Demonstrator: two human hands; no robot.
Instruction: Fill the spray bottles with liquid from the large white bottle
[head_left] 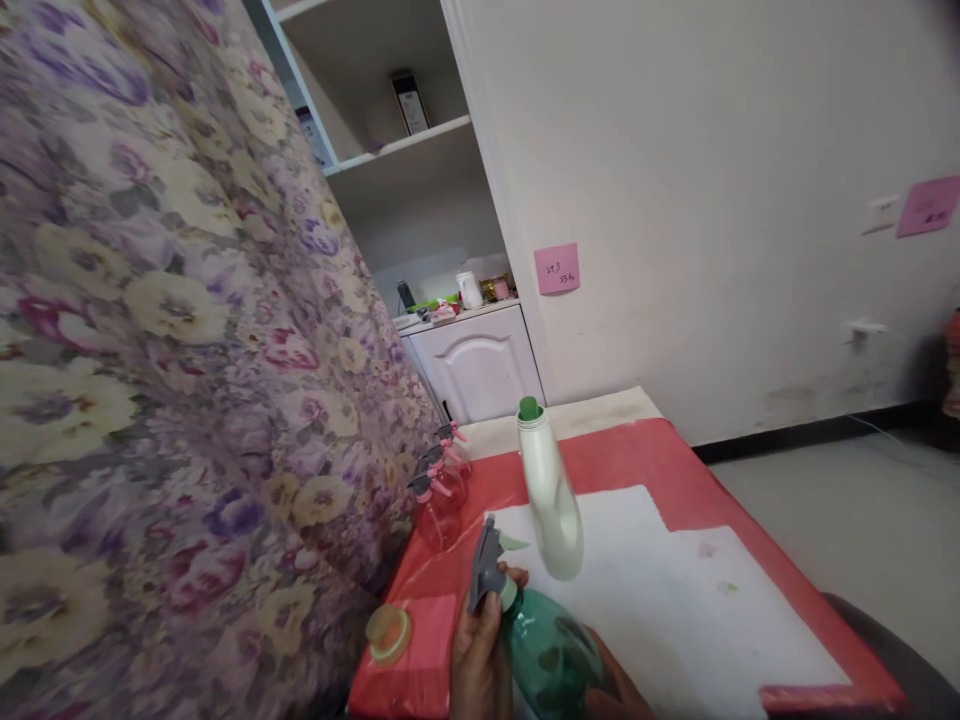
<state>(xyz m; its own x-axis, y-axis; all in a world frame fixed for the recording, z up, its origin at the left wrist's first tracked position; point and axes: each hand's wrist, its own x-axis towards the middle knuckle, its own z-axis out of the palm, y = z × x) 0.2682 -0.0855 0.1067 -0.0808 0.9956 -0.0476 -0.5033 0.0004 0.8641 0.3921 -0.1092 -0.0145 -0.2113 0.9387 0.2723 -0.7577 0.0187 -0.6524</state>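
Note:
A green translucent spray bottle [551, 650] with a grey trigger head [486, 570] lies tilted at the near edge of the red table [697, 480]. My left hand [480, 650] is wrapped round its neck, just under the trigger head. My right hand [615, 685] cups the bottle's body from below on the right, fingers mostly hidden. Just beyond stands a white bottle with a green cap [551, 495], on a white sheet [660, 590].
Pink spray bottles [442, 490] stand at the table's left edge beside a floral curtain [165, 350]. A round yellowish lid [388, 635] lies at the near left corner. A white cabinet [476, 360] and shelves stand behind. Pink notes [556, 268] hang on the wall.

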